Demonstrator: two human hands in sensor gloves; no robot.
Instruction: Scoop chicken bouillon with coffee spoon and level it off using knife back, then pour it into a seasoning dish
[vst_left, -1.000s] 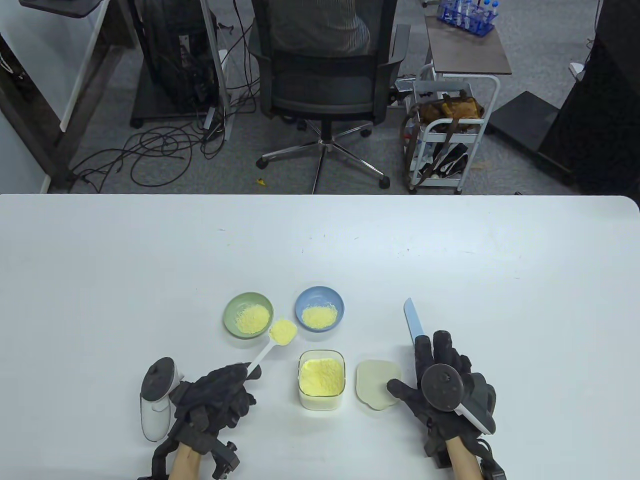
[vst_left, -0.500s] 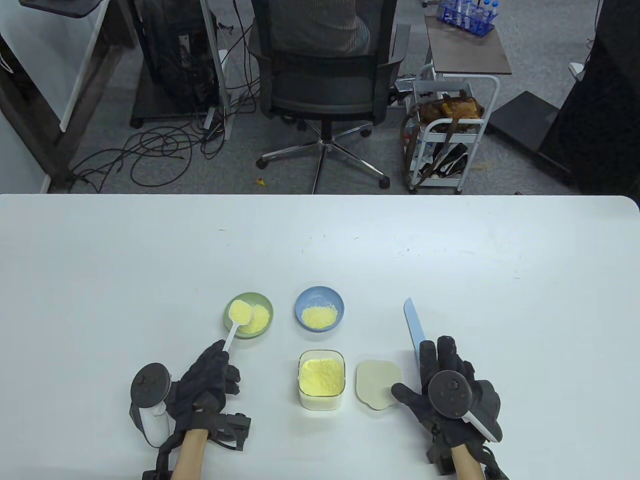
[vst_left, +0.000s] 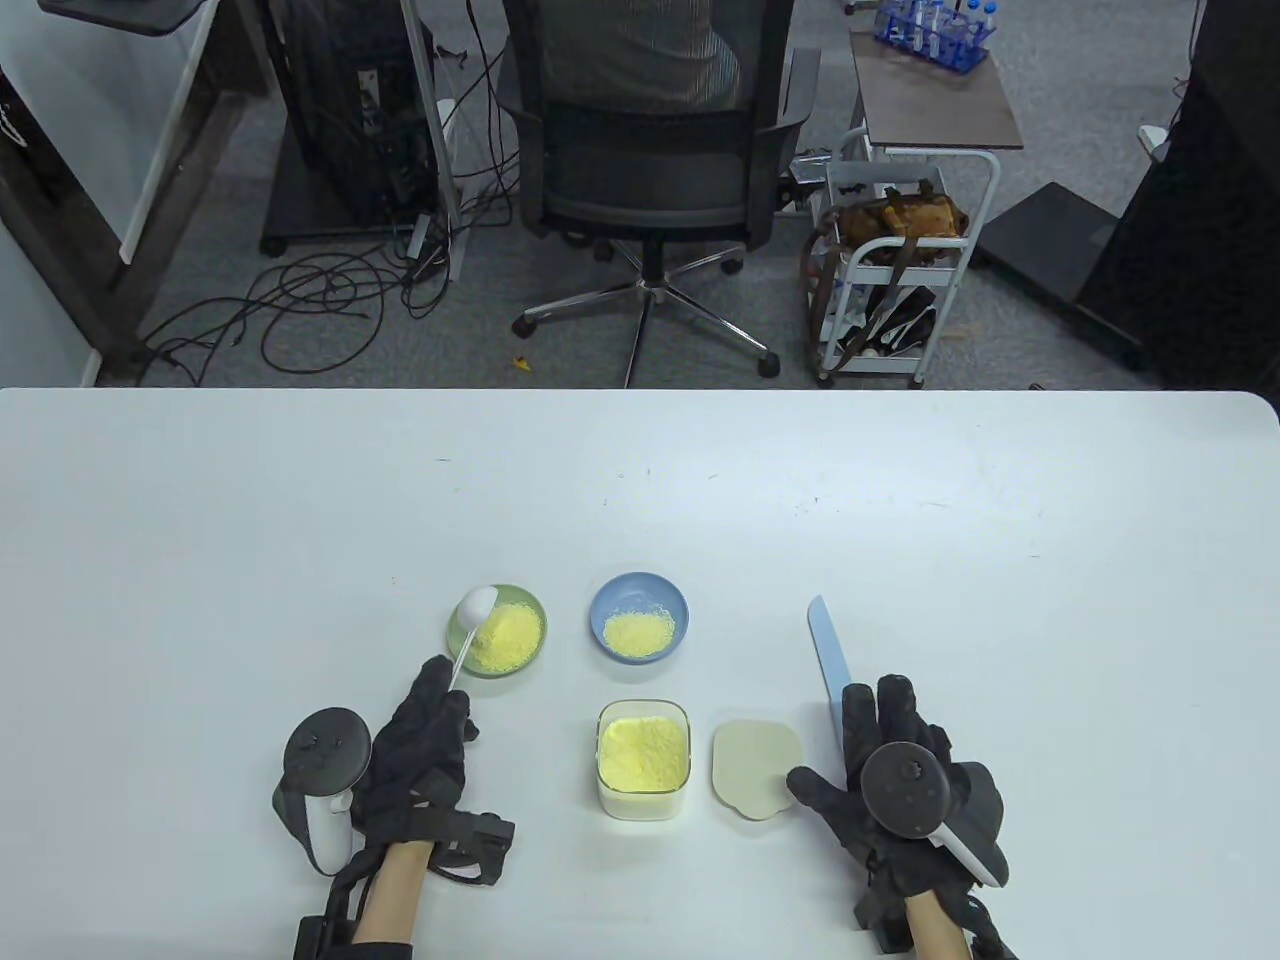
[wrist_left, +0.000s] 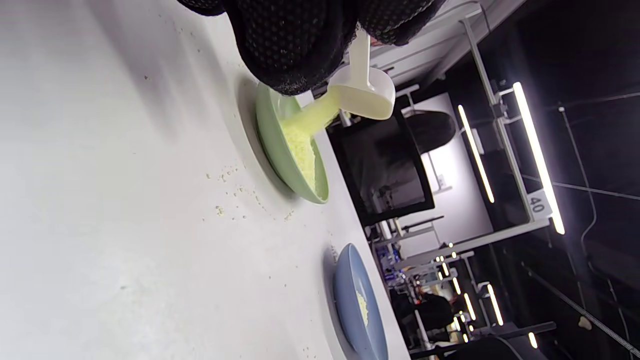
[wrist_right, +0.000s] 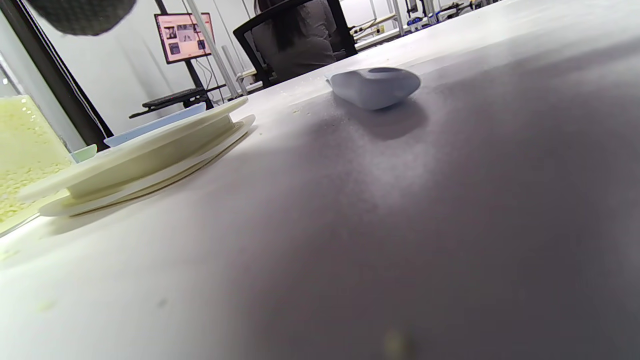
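1. Left hand pinches the handle of the coffee spoon; handle runs up and slightly right from the grip, with the bowl over the left rim of the green dish.
2. In the left wrist view the coffee spoon is rolled over and the chicken bouillon streams from its bowl down into the green dish. We judge this as the pour step, well along.
3. Key relation: the spoon bowl sits above the dish interior, the stream lands inside the rim, and the long axis of the spoon points away from the person. The next move, in our judgement, needs only the roll to finish and then a lift clear. Risk: grains landing outside the near-left rim, since the bowl hangs close to that edge.
4. Right hand lies flat on the counter over the handle end of the knife; fingers look straight. The blade points away from the person, tilted slightly left. We cannot tell whether any finger curls under the handle.
5. Bouillon source: the clear tub sits between the 2 hands, nearer the right hand, with its lid just beside it on the right. The right thumb reaches the lid's edge.
6. The blue dish also holds a small heap of bouillon, beside the green dish and apart from it.
7. A few loose grains lie on the counter near the green dish in the left wrist view.
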